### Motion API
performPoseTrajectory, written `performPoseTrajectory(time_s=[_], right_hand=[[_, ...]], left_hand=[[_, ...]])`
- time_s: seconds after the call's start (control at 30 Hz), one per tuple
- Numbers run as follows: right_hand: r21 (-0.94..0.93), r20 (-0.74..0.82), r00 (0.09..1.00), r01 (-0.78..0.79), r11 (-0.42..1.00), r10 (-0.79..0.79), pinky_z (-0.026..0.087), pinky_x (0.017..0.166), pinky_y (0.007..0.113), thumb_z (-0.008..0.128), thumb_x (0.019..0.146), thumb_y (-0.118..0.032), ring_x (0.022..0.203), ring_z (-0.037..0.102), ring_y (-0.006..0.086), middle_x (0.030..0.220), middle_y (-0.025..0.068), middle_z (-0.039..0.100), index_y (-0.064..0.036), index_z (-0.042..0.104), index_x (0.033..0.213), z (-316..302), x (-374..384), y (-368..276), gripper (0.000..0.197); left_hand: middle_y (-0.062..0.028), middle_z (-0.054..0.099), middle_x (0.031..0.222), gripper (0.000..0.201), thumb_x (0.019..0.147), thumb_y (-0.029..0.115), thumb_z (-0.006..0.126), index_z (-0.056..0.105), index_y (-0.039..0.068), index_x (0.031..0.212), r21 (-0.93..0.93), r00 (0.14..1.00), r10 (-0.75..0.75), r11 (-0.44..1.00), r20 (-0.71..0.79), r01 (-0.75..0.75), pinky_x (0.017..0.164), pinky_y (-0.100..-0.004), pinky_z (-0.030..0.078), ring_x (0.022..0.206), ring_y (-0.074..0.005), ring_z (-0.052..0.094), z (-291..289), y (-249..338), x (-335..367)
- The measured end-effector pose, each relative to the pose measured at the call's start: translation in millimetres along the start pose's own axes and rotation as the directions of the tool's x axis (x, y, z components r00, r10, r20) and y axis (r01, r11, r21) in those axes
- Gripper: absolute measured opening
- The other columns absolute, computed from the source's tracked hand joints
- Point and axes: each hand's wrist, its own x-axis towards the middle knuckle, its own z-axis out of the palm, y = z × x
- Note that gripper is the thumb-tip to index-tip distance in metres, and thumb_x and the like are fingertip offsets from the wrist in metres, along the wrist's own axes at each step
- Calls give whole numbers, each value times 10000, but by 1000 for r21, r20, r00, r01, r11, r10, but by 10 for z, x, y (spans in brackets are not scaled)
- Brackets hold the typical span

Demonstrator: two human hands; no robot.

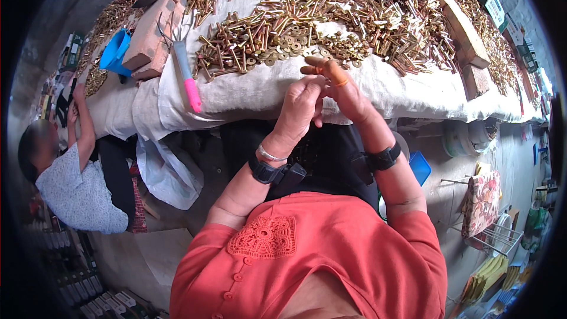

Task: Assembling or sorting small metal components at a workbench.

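White woven cloth point(233, 97) is bearing a heap of golden, slender metal bolts point(381, 19). Above its front edge, the left hand point(300, 106) is curling against the orange-wrapped right hand point(347, 91); whether either is gripping anything, I cannot tell. Round, golden metal washers point(289, 46) are lying loose beyond; much seems to be remaining, nothing showing as finished.

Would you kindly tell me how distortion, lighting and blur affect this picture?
Head view: black borders and curving shapes near the rim show fisheye distortion; screws glint, while the space beneath the cloth is shadowed; same view, the left hand and right hand look fairly sharp; the co-worker's head is blurred.
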Motion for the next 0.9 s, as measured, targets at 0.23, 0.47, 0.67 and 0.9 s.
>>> performPoseTrajectory(time_s=[0.23,0.47,0.67,0.9], right_hand=[[-647,57,891,377,663,-451,518,726,337,671,826,-152,1011,575,264,1241,183,506,-33,386,1373,401,-209,-227,628],[-459,-8,907,370,808,-420,497,707,297,575,802,71,888,575,193,1069,100,579,-9,601,1068,73,-1,-96,280],[-700,-24,965,170,694,-261,480,683,286,628,878,-165,790,587,161,846,79,614,3,628,939,27,6,-190,178],[-419,-26,985,142,897,-168,469,665,318,628,882,-232,746,566,147,797,103,614,27,629,878,8,-41,-119,259]], left_hand=[[35,386,592,264,937,283,506,499,70,782,-24,942,40,998,-334,-51,394,-230,385,435,-55,345,-223,196,96],[63,335,564,264,924,272,533,486,85,743,-70,988,-47,997,-147,37,353,-246,380,400,-37,300,-93,153,-38],[62,337,563,242,924,250,531,492,77,759,-96,992,-118,989,-54,113,332,-238,380,392,-33,309,-181,96,-53],[59,351,566,233,927,250,528,507,68,783,-66,990,-118,991,-73,114,319,-231,381,390,-26,315,-197,80,-56]])
